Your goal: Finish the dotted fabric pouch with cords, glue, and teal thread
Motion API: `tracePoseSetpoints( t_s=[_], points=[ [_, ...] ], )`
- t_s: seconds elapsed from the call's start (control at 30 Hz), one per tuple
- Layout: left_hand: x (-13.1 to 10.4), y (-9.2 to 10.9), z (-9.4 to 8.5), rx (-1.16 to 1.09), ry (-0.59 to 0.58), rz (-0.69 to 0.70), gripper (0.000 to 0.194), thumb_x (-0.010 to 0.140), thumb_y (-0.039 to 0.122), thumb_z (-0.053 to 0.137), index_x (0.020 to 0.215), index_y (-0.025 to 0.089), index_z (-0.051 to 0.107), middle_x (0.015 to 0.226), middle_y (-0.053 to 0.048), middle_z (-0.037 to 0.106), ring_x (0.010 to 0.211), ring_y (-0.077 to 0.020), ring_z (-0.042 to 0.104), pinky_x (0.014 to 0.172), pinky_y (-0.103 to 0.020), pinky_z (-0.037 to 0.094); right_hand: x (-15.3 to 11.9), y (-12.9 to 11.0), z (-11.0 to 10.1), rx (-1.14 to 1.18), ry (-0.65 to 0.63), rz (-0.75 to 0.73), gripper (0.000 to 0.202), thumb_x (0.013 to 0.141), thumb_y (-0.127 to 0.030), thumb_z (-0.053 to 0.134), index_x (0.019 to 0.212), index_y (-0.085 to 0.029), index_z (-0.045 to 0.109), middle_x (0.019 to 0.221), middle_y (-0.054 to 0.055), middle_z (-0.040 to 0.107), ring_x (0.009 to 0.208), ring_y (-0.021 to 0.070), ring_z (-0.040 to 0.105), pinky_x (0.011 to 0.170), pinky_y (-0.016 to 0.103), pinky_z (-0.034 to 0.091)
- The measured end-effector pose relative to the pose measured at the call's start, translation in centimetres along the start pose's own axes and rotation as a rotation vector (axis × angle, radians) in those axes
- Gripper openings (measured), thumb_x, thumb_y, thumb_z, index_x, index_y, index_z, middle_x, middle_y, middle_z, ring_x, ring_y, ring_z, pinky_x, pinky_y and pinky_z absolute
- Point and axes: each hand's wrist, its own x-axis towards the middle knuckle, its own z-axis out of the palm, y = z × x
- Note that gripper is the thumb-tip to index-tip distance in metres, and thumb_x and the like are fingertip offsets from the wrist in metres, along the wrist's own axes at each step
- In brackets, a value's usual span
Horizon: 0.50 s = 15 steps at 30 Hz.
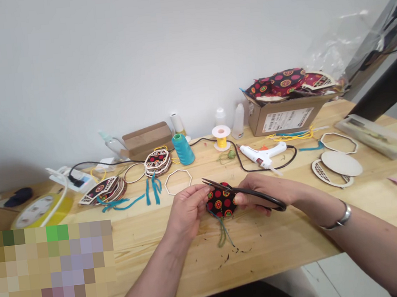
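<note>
Between my hands is a black fabric-covered piece [219, 202] patterned with red and orange circles, held above the table. My left hand [189, 208] pinches its left edge, thumb on top. In my right hand [260, 191] is a pair of dark-handled scissors [260, 197], its blades lying over the top edge of the fabric and pointing left; whether the blades are parted is hard to tell. Some right-hand fingers are by the piece's right edge. Green and blue cord [222, 235] hangs from the lower side. Small dark scraps [227, 259] lie on the wood below.
Behind stand a teal thread cone [183, 150], a yellow spool [222, 139] and a white glue gun [263, 154] with its cord. A cardboard box [280, 115] of fabric pieces is back right. Wooden frames [178, 182] and discs [342, 163] lie around; a tape roll [42, 210] is left.
</note>
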Motion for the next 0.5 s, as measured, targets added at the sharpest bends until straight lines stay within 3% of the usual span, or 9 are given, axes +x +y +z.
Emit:
tracePoseSetpoints(
  t_s=[0.2, 0.37, 0.5],
  points=[
    [0.08, 0.0, -0.04, -0.004, 0.002, 0.004, 0.023, 0.053, 0.027, 0.078, 0.065, 0.01, 0.067, 0.039, 0.008, 0.039, 0.036, -0.0004, 0.026, 0.037, -0.016, 0.011, -0.01, -0.19, 0.08, 0.015, 0.004, 0.006, 0.051, 0.076, -0.064, 0.046, 0.061, -0.015, 0.047, 0.043, -0.004, 0.042, 0.039, 0.0069, 0.039, 0.037, 0.019, 0.028],
    [0.22, -0.04, -0.14, 0.004, -0.002, 0.013, 0.024, 0.054, 0.028, 0.077, 0.066, 0.01, 0.068, 0.04, 0.008, 0.037, 0.035, -0.0003, 0.023, 0.037, -0.017, 0.009, -0.04, -0.78, 0.07, -0.026, 0.046, -0.002, 0.053, 0.075, -0.064, 0.049, 0.053, -0.016, 0.04, 0.042, -0.007, 0.031, 0.04, 0.0047, 0.028, 0.039, 0.02, 0.018],
    [0.44, -0.21, -0.49, -0.016, -0.006, 0.028, 0.019, 0.056, 0.025, 0.074, 0.065, 0.01, 0.066, 0.038, 0.009, 0.032, 0.035, -0.0003, 0.021, 0.037, -0.017, 0.009, -0.03, -0.64, 0.21, -0.055, 0.074, -0.032, 0.051, 0.072, -0.063, 0.054, 0.057, -0.015, 0.044, 0.05, -0.007, 0.029, 0.047, 0.0052, 0.025, 0.043, 0.021, 0.017]
  ],
)
